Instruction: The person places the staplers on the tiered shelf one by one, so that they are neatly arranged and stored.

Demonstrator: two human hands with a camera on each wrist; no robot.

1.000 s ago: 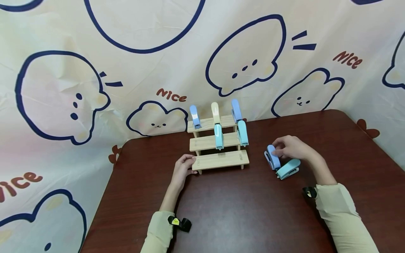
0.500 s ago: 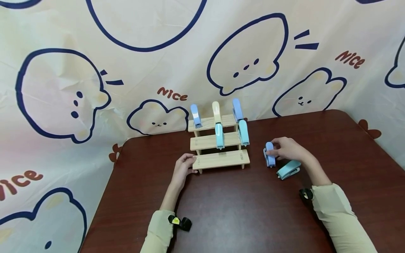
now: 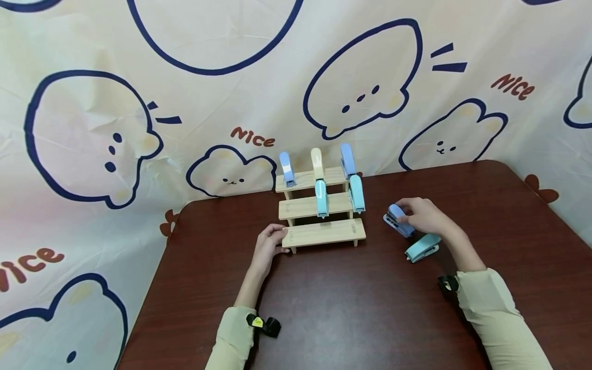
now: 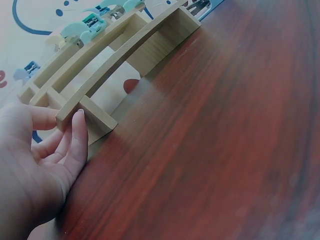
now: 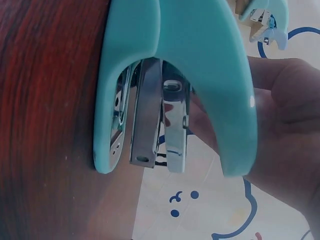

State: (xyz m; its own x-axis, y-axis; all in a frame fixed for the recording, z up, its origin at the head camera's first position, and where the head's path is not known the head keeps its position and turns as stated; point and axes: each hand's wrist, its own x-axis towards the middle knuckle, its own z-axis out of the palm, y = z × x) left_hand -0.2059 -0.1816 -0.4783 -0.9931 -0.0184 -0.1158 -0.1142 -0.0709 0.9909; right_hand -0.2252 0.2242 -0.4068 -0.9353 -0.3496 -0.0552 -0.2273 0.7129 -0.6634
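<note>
My left hand (image 3: pixel 269 245) pinches the left end of the lowest step of a three-step wooden display stand (image 3: pixel 324 234). In the left wrist view, the left thumb lies over the board and the fingertips (image 4: pixel 79 131) come up from below. My right hand (image 3: pixel 423 215) holds a blue stapler (image 3: pixel 396 220) to the right of the stand. Just in front of that hand a teal stapler (image 3: pixel 423 248) lies on the table. In the right wrist view this teal stapler (image 5: pixel 210 65) fills the foreground and hides the blue one, with the right hand (image 5: pixel 290 125) behind it.
On the stand's top step are a blue stapler (image 3: pixel 287 169), a cream stapler (image 3: pixel 316 163) and another blue stapler (image 3: pixel 348 160). The middle step bears two teal staplers (image 3: pixel 321 198). Behind the brown table (image 3: pixel 351 308) hangs a printed cloth (image 3: pixel 231 103).
The right hand has turned the blue stapler on the spot and shifted it slightly back and away from the teal stapler. The left hand keeps its hold on the stand.
</note>
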